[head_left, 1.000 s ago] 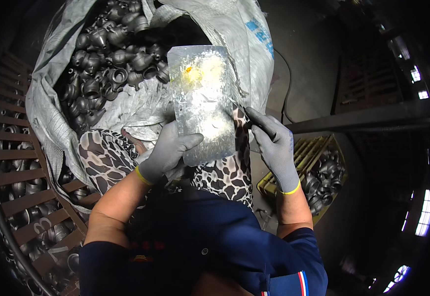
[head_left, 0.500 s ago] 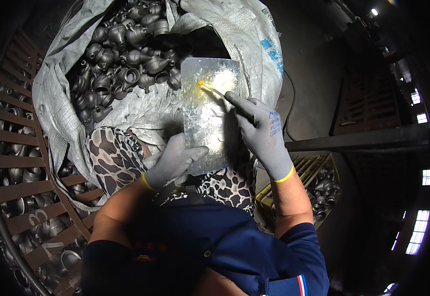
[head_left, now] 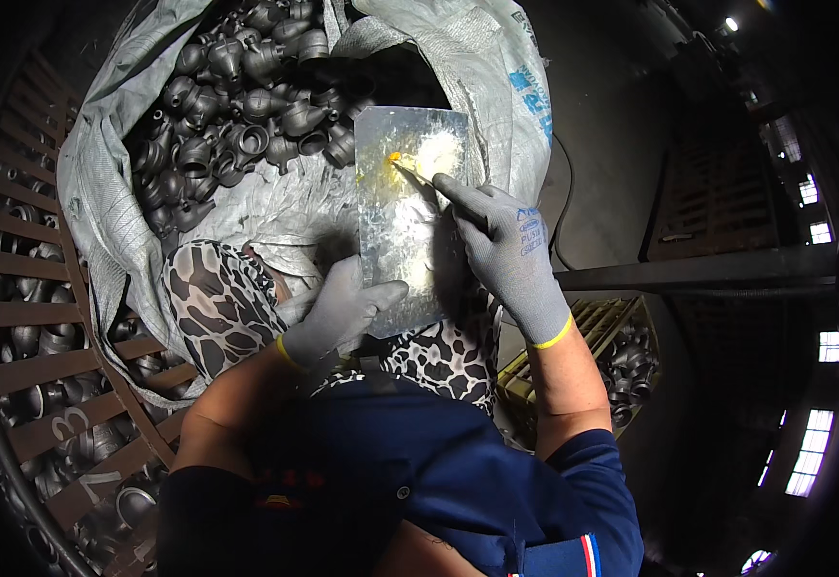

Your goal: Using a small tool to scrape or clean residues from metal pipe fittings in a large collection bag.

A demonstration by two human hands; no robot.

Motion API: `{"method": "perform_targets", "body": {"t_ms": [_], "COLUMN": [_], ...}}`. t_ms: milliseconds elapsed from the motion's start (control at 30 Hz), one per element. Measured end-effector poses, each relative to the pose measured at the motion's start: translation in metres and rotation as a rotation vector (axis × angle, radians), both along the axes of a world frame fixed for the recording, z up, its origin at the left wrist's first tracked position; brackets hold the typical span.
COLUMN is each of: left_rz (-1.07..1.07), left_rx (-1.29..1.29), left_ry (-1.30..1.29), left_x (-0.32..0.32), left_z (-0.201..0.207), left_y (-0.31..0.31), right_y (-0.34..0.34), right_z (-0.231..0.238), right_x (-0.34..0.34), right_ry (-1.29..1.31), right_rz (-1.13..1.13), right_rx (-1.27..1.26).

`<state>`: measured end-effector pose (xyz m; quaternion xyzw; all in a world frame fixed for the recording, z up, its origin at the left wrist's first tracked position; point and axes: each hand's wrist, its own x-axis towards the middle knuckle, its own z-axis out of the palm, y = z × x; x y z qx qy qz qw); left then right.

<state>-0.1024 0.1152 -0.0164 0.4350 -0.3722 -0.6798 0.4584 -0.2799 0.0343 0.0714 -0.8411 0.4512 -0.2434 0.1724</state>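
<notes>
A shiny, scuffed metal plate (head_left: pixel 389 236) is tilted above my lap. My left hand (head_left: pixel 333 308), in a grey glove with a yellow cuff, grips its lower left edge, thumb across the face. In my right hand (head_left: pixel 506 231), gloved alike, is a thin, knife-like tool (head_left: pixel 418 177), index finger stretched along it. The tool's tip meets a small orange-yellow dab (head_left: pixel 394 157) on the upper part of the plate. Yellowish smears surround the dab. The tool's handle is mostly hidden by my fingers.
A large white woven sack (head_left: pixel 501 106) gapes open ahead, holding many dark metal castings (head_left: pixel 256 106). Left of it, a brown slatted metal crate (head_left: pixel 39 314) contains more castings. A yellow slatted crate (head_left: pixel 573 322) with castings stands at right, below a dark metal beam (head_left: pixel 699 274).
My right hand and the tool have shifted slightly left and up across the plate. The left hand keeps its grip, and the whole view has moved a little.
</notes>
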Motion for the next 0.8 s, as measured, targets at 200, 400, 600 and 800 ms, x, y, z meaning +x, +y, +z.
{"method": "perform_targets", "body": {"t_ms": [200, 400, 600, 800], "left_rz": [0.0, 0.006, 0.031, 0.041], "left_rx": [0.011, 0.023, 0.049, 0.077], "left_ry": [0.057, 0.1, 0.194, 0.16], "left_x": [0.0, 0.0, 0.0, 0.0], "left_z": [0.002, -0.003, -0.003, 0.008], "left_y": [0.0, 0.001, 0.001, 0.001], "right_y": [0.001, 0.002, -0.002, -0.002], "right_z": [0.002, 0.0, -0.008, -0.007], "right_x": [0.0, -0.001, -0.009, -0.011], "right_ry": [-0.02, 0.037, -0.126, -0.237], "right_rz": [-0.014, -0.021, -0.039, -0.004], "right_rx": [0.008, 0.008, 0.159, 0.326]}}
